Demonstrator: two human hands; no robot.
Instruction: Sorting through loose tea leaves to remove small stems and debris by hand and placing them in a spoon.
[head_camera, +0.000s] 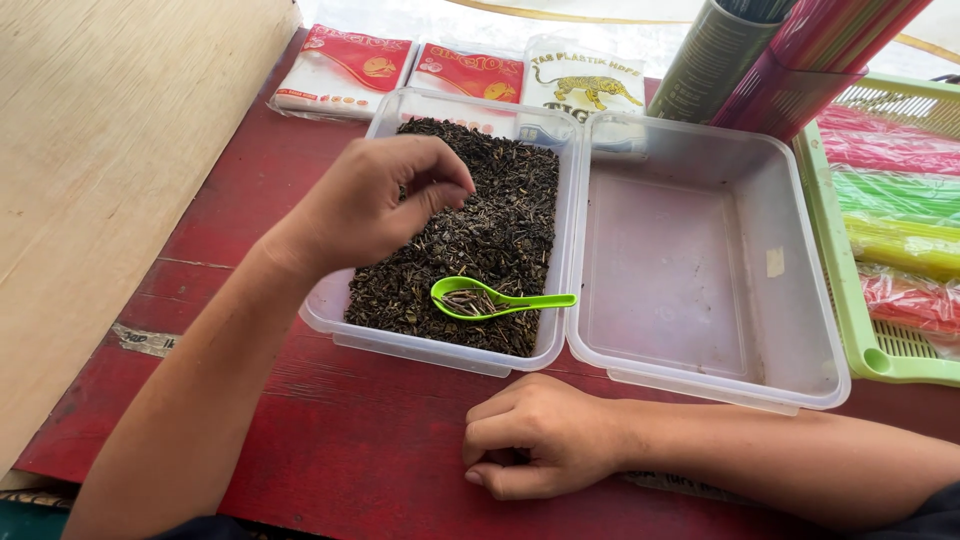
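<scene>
While the left hand (375, 205) pinches tea (490, 230) over the tub (330, 310), green spoon (495, 298) lying on the leaves near the table's (330, 450) front edge, right hand (535, 435) loosely curled, holding nothing, just before the tub.

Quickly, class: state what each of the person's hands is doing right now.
Left hand: fingers pinched together over the tea leaves; anything held is too small to tell.
Right hand: loosely curled on the red table, holding nothing visible.

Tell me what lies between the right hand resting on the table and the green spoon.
In the head view, between the right hand and the green spoon lie dark loose tea leaves, the clear container's near wall, and bare red table.
</scene>
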